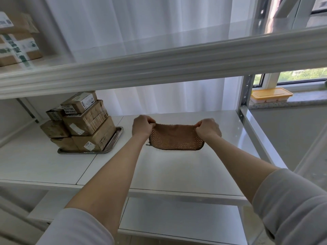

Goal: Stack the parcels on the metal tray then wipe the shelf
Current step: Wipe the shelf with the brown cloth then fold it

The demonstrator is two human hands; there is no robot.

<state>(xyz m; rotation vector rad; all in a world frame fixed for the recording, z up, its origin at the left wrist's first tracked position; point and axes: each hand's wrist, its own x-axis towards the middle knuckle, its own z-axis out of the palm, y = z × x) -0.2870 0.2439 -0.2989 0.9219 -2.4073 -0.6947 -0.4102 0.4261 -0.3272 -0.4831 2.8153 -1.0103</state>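
Several brown cardboard parcels (pixel 85 124) stand stacked on a metal tray (pixel 113 140) at the left of the white middle shelf (pixel 177 170). To their right, a brown textured cloth (pixel 177 138) is stretched between both hands, its lower edge touching the shelf. My left hand (pixel 142 125) pinches the cloth's top left corner. My right hand (pixel 209 127) pinches the top right corner. Both forearms reach in over the shelf's front edge.
The upper shelf's rail (pixel 159 68) crosses overhead, with more parcels (pixel 16 45) on it at the far left. A slotted metal upright (pixel 245 96) stands at the back right. A yellow-lidded box (pixel 270 95) sits on the windowsill. A lower shelf (pixel 177 220) lies beneath.
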